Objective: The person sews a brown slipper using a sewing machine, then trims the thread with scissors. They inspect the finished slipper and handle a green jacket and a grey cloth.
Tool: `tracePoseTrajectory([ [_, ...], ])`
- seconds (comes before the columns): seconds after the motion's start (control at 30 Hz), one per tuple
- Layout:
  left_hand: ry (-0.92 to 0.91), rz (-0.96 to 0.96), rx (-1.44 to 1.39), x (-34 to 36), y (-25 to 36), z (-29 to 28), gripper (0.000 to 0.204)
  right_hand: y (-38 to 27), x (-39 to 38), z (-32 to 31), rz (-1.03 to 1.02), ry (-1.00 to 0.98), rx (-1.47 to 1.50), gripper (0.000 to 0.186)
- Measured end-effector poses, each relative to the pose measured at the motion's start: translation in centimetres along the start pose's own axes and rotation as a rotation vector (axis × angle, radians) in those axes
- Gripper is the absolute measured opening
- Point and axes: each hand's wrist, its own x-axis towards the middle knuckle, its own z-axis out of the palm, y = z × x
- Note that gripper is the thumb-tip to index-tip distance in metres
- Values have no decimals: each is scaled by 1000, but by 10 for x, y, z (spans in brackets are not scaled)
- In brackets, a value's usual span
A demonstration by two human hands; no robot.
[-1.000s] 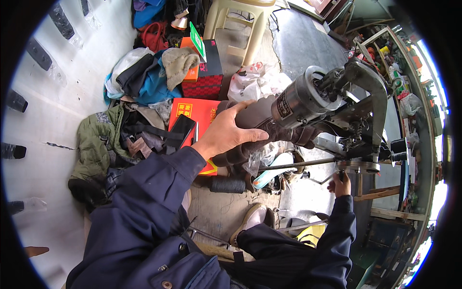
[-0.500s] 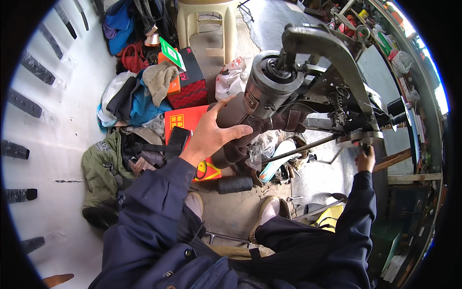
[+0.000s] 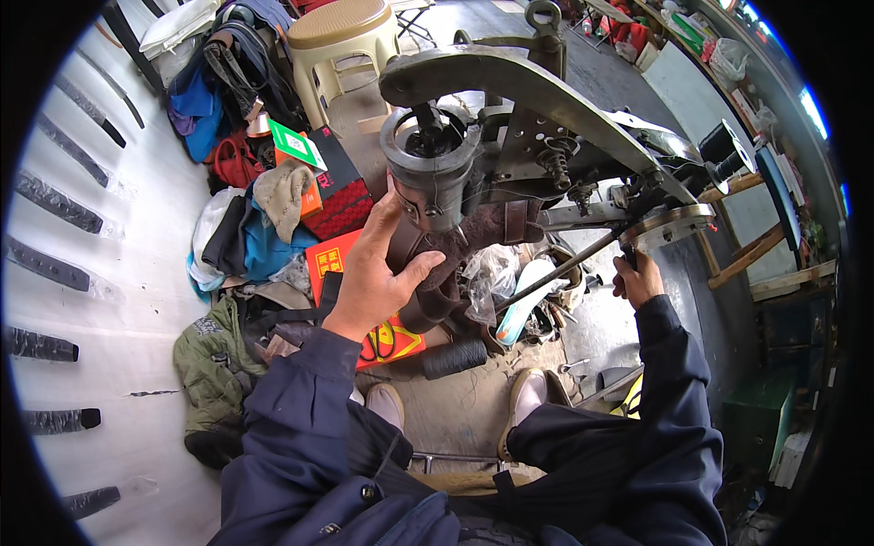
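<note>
A metal hand-cranked sewing machine (image 3: 510, 82) stands over a brown boot (image 3: 432, 296) with straps and a fuzzy patch, which sits under its round head (image 3: 428, 173). My left hand (image 3: 369, 273) wraps round the boot from the left, thumb on it just below the head; some fingertips are hidden behind it. At the right, below the metal wheel (image 3: 669, 223), my right hand (image 3: 642, 282) is closed on a dark crank handle (image 3: 626, 257). A long metal rod (image 3: 555, 273) slants beneath the machine.
A cream stool (image 3: 337, 36) stands behind. Piled clothes (image 3: 209, 364), a red box (image 3: 330, 257), a black thread cone (image 3: 451, 361) and a pale blue insole (image 3: 523, 296) lie around. A white wall (image 3: 109, 318) is on the left, cluttered shelving (image 3: 701, 55) on the right.
The machine's head and top arm have moved left in view, with the arm lying more crosswise. My left hand stays on the boot; my right hand's position on the crank has shifted under the wheel.
</note>
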Motion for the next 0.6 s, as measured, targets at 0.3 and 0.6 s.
tracePoseTrajectory([
  [0.3, 150, -250, -183, -7, 0, 4, 99, 5, 3, 0, 19, -15, 132, 23],
  [0.6, 106, -451, -689, -10, -13, 12, 91, -33, -15, -56, -306, 131, 171, 13],
])
